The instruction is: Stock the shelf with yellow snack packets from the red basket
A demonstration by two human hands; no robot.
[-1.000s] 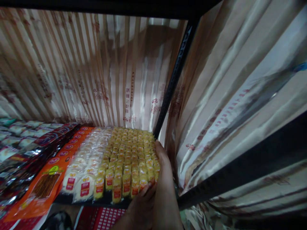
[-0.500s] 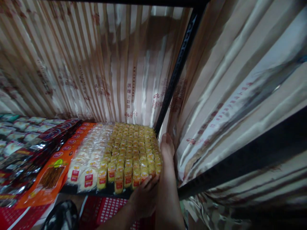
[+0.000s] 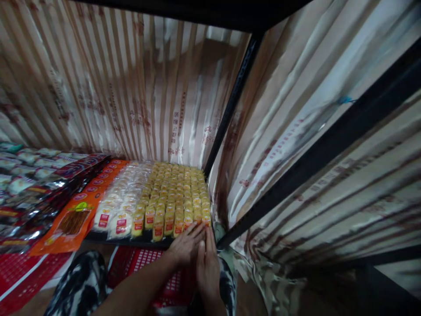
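Rows of small yellow wrapped snack packets [image 3: 177, 193] stand tightly lined up at the right end of a dark shelf [image 3: 125, 240]. My left hand [image 3: 187, 244] lies with its fingers stretched out against the front ends of the rightmost rows. Beside it, my right hand [image 3: 208, 266] is held flat, its fingertips at the front right corner of the packets. Neither hand grips a packet. White wrapped packets [image 3: 121, 221] stand in rows just left of the yellow ones.
An orange snack bag [image 3: 79, 210] and dark glossy packets [image 3: 39, 210] lie farther left. A black shelf post [image 3: 226, 118] rises at the back right corner, and a black rail [image 3: 296, 175] runs along the right side. Printed curtains [image 3: 158, 101] hang behind. Red baskets [image 3: 144, 267] sit below.
My right hand has drawn back from the far right side of the yellow rows to their front corner. My left hand stays at the front. The view has shifted slightly.
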